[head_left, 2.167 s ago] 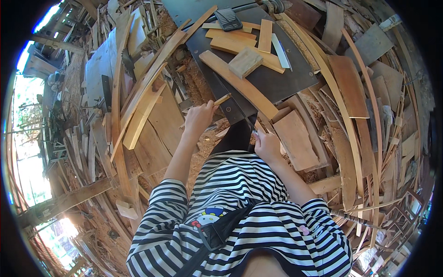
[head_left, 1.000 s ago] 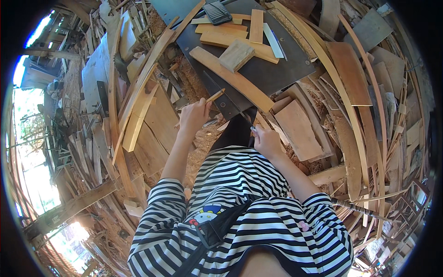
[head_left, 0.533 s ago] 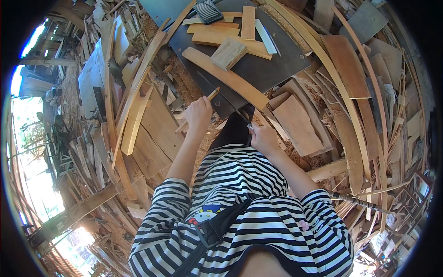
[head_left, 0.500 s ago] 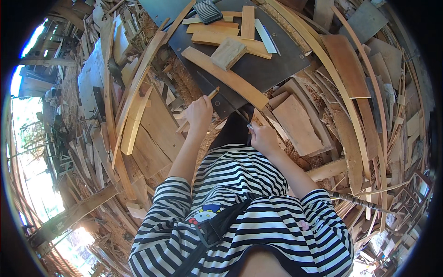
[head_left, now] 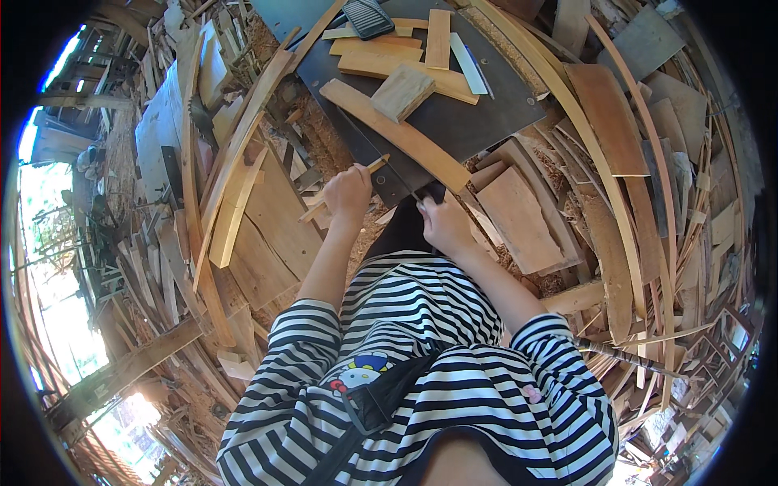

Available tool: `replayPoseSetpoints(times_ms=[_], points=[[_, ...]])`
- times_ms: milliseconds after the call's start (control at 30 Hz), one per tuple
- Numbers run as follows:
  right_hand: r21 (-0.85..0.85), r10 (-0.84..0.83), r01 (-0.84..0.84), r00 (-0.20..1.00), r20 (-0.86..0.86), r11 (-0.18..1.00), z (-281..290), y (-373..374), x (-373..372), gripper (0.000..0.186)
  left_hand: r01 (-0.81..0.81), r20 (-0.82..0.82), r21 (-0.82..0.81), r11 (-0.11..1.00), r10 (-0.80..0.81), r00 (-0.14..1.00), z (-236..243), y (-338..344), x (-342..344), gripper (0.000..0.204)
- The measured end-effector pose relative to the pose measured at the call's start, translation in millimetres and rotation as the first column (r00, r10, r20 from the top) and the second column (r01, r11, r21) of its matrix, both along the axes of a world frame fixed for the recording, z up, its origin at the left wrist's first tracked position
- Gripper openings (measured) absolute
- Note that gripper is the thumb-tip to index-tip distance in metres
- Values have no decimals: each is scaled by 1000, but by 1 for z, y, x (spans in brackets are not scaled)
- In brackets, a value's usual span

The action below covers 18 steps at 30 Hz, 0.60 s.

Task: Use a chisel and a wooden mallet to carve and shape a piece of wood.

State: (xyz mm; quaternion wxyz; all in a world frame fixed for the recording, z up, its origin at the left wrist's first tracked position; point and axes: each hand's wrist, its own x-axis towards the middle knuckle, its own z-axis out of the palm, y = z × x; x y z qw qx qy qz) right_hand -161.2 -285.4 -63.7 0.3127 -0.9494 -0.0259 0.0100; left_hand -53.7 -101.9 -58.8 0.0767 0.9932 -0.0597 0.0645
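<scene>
My left hand [head_left: 348, 194] is closed around a thin wooden stick [head_left: 378, 163], whose ends stick out on both sides of the fist. My right hand [head_left: 446, 223] grips one end of a slim dark metal rod that looks like a file [head_left: 399, 178]. The rod slants up and left, crossing beside the stick's tip at the near corner of the dark tabletop [head_left: 494, 121]. Just beyond lies a curved wooden piece [head_left: 397, 134], with a thick wood block [head_left: 403, 93] resting against its upper edge. How the right fingers hold the rod is partly hidden.
Several flat wood strips [head_left: 381, 61], a white strip [head_left: 466, 65] and a black ribbed object [head_left: 367, 18] lie on the tabletop's far part. Long bent boards [head_left: 579, 121] flank it on the right. Stacked planks [head_left: 279, 219] and wood scraps surround me.
My right hand has moved left and slightly forward, and the rod has slid with it past the stick. My left hand has barely moved.
</scene>
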Motion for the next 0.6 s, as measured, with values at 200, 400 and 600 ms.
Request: replayPoseSetpoints(times_ms=[200, 400, 600], points=[[22, -11, 13, 995, -94, 1000, 2, -16, -37, 17, -38, -4, 17, 999, 38, 999, -6, 3, 3, 48], [26, -31, 33, 997, -71, 999, -2, -9, -31, 19, -47, 10, 46, 998, 47, 999, -10, 3, 10, 48], [25, -19, 23, 990, -140, 999, 14, -25, -52, 22, -50, 62, 59, 997, 47, 997, -13, 5, 8, 49]])
